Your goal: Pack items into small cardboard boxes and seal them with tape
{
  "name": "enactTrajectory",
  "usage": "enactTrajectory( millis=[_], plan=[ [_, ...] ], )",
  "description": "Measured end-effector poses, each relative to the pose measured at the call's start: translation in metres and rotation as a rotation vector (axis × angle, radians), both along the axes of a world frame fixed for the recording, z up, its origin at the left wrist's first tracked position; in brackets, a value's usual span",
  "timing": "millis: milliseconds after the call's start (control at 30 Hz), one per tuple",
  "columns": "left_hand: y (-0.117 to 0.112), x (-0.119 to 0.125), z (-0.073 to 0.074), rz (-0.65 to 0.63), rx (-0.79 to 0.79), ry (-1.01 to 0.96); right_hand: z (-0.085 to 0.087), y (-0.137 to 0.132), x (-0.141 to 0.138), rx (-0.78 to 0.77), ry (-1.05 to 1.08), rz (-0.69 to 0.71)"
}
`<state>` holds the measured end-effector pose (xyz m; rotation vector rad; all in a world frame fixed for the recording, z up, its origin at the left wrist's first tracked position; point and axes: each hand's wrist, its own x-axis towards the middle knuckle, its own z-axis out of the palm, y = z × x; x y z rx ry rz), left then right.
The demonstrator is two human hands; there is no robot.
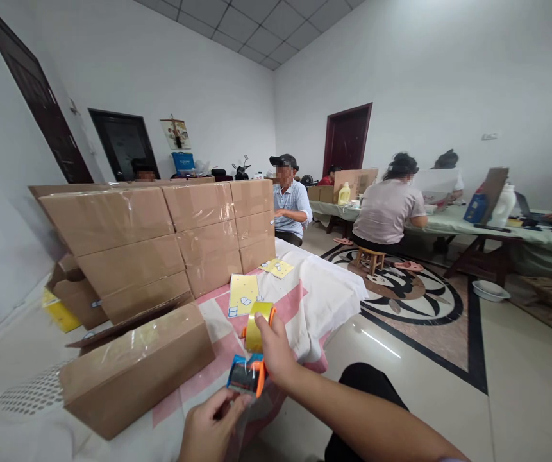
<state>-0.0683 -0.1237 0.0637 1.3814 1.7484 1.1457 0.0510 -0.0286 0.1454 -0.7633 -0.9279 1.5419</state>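
Observation:
My right hand point(276, 353) is closed round an orange and blue tape dispenser point(252, 359) that carries a yellowish roll of tape point(259, 324). Just below the dispenser, my left hand point(208, 427) pinches the clear tape end point(249, 417) pulled from it. Both hands hover over the near edge of the cloth-covered table point(314, 295). A sealed cardboard box point(136, 369) lies on the table just left of my hands.
A stack of taped cardboard boxes point(170, 237) fills the table behind. Yellow sheets point(243, 294) lie on the cloth. Several people sit at a long table point(453, 221) to the right, with a small wooden stool point(370, 258) and a basin point(490, 290) on the patterned floor.

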Motion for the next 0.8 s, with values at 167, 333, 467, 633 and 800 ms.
enactTrajectory(
  millis=[167, 333, 467, 633, 800],
  plan=[
    [0.0, 0.001, 0.0, 0.012, 0.06, 0.049, 0.001, 0.001, 0.001, 0.0, -0.002, -0.011],
    [-0.001, 0.004, 0.001, 0.035, 0.067, 0.048, 0.0, 0.002, 0.001, -0.01, -0.011, -0.025],
    [-0.003, 0.01, 0.002, 0.083, 0.115, 0.054, 0.0, 0.002, 0.001, 0.002, -0.031, -0.008],
    [-0.004, 0.009, 0.005, 0.046, 0.147, 0.067, 0.002, 0.0, 0.0, 0.018, -0.006, -0.003],
    [-0.004, 0.006, 0.01, -0.02, 0.122, 0.095, 0.004, 0.001, -0.001, 0.013, -0.007, -0.011]
  ],
)
